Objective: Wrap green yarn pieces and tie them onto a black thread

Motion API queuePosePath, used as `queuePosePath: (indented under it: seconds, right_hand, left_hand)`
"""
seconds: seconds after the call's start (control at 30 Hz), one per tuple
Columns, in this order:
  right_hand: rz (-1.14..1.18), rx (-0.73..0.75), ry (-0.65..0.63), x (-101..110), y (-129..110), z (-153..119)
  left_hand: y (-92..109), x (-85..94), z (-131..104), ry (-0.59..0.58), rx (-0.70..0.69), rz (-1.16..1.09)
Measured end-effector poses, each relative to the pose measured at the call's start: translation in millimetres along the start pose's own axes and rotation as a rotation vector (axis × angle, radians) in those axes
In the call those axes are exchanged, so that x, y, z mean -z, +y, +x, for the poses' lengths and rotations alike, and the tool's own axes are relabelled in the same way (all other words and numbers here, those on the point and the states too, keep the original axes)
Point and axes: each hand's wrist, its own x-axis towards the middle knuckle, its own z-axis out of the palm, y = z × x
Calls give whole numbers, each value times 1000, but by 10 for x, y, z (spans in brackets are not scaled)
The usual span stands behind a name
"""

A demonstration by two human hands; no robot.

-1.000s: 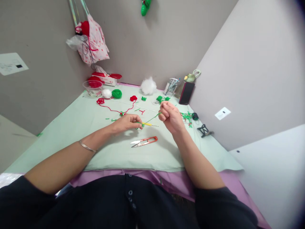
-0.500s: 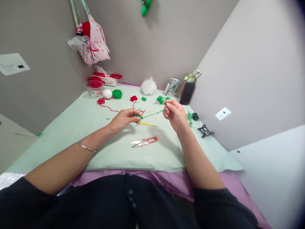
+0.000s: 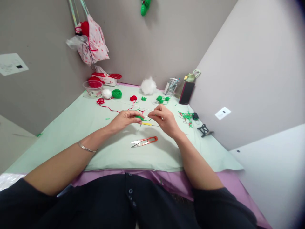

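Note:
My left hand (image 3: 124,121) pinches a small green yarn piece (image 3: 140,118) between thumb and fingertips. Close to its right, my right hand (image 3: 164,119) is closed, thumb and forefinger pinching a thin white strand (image 3: 145,117) that reaches to the green piece; I cannot tell whether it is yarn or something stiff. A green yarn tail hangs between the hands. Just below them a yellow-handled crochet hook (image 3: 146,124) lies on the table. Nearer to me lie orange thread snips (image 3: 150,140), blades pointing left.
Behind the hands are a green yarn ball (image 3: 117,93), a white yarn ball (image 3: 107,93), red yarn (image 3: 101,101), fluffy stuffing (image 3: 148,86) and a clear tub (image 3: 92,90). At right stand a phone (image 3: 186,93) and a pen cup (image 3: 171,86); green scraps (image 3: 187,117) lie nearby.
My right hand has moved left and slightly down, close to my left hand. The green strand, stretched between the hands before, is now slack, and a white strand shows between them.

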Motion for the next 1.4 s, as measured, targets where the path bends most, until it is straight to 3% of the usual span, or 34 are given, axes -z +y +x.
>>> queuePosePath:
  seconds: [1.4]
  right_hand:
    - [-21, 18, -22, -13, 19, -5]
  left_hand:
    - [32, -6, -22, -8, 15, -25]
